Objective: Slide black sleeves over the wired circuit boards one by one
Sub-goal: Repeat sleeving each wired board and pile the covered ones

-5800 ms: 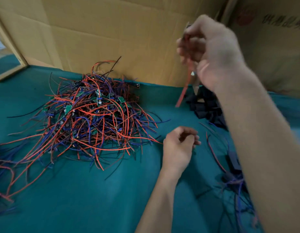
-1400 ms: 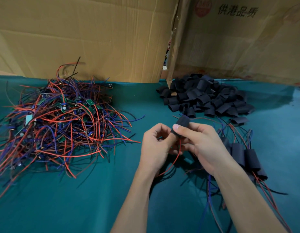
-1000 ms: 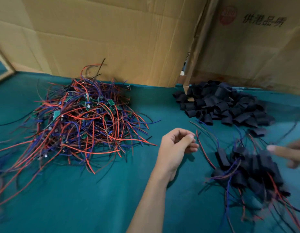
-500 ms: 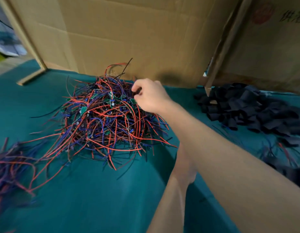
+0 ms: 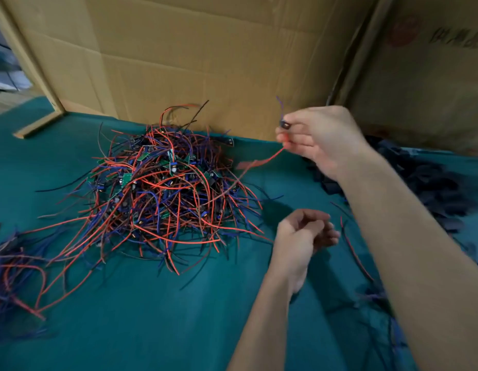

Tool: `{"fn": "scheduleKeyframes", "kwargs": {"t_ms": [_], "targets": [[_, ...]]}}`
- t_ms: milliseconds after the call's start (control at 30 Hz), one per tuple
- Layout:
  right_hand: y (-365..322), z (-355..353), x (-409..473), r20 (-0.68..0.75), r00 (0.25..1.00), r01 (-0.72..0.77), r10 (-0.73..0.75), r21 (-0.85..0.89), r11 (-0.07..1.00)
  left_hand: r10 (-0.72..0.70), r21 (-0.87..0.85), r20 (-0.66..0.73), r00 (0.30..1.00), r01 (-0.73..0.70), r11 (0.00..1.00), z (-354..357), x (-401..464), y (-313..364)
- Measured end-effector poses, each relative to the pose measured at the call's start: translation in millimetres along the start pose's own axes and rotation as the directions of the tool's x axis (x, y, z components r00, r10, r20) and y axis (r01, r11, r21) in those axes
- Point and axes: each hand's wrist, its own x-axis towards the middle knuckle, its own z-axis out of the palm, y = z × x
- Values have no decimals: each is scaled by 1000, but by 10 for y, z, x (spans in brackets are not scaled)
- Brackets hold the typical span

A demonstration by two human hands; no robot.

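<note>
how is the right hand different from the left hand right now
The right hand is raised above the table, level with the cardboard wall; the left hand sits lower, near the green cloth. The right hand pinches a wired board with a red wire trailing to the wire pile; the left hand is loosely curled and looks empty. Both are bare.

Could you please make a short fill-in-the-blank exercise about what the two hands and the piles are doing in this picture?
1. The right hand holds a board trailing a ____ wire.
2. The wire pile lies on a ____ cloth.
3. The left hand is curled and holds ____.
4. The sleeves lie to the ____ of the right arm.

Missing words: red; green; nothing; right
</note>
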Motion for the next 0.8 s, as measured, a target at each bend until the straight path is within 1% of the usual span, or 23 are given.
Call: {"fn": "scheduleKeyframes", "kwargs": {"t_ms": [67, 100, 167, 233, 300, 367, 433, 467, 500, 533, 567, 600, 633, 667, 700, 733, 767, 800], "targets": [[-17, -373, -166, -3, 998, -67, 68, 151, 986, -11, -49, 28, 1000, 13, 999, 14, 15, 15], [9, -527, -260, -3, 995, -96, 98, 178, 979, -10, -79, 41, 999, 13, 997, 12, 9, 26], [165, -744, -477, -9, 992, -127, 129, 120, 985, -5, -112, 63, 998, 12, 994, 33, -6, 61], [436, -805, -697, -22, 989, -147, 147, -12, 989, 5, -96, 99, 995, 5, 995, 27, -13, 64], [725, -819, -885, -59, 990, -135, 124, -244, 960, 12, -53, 127, 992, -5, 999, 38, -44, 60], [898, -849, -963, -77, 996, -69, 34, -519, 852, 20, 4, 149, 989, -21, 1000, 41, -55, 38], [894, -930, -969, -14, 997, 41, -73, -723, 690, 22, 40, 139, 990, -28, 999, 42, -58, 28], [862, -974, -958, 50, 994, 99, -96, -786, 611, 24, 50, 126, 992, -31, 998, 41, -48, 20], [825, -1012, -941, 106, 990, 139, -91, -817, 560, 31, 49, 117, 993, -37, 998, 43, -38, 10], [790, -1061, -910, 140, 988, 153, -66, -820, 552, 37, 51, 107, 994, -42, 998, 52, -29, 3], [759, -1116, -866, 143, 989, 135, -34, -800, 585, 43, 58, 100, 994, -49, 997, 60, -22, -9], [737, -1186, -795, 107, 994, 94, -16, -777, 622, 46, 63, 95, 994, -52, 997, 66, -17, -22], [720, -1264, -687, 42, 999, 54, -34, -777, 627, 44, 55, 88, 995, -49, 997, 65, -12, -32], [715, -1354, -556, -34, 996, 26, -88, -799, 601, 39, 48, 80, 996, -43, 998, 62, -11, -39], [711, -1441, -422, -101, 984, -2, -150, -834, 552, 38, 47, 81, 996, -42, 998, 57, -10, -41], [703, -1501, -298, -148, 970, -30, -191, -858, 513, 41, 58, 86, 995, -46, 997, 51, -8, -35], [697, -1526, -187, -170, 965, -56, -197, -875, 481, 46, 76, 96, 994, -54, 996, 46, -10, -26], [715, -1539, -89, -164, 972, -72, -169, -890, 451, 54, 99, 107, 993, -65, 993, 42, -19, -21]]}}
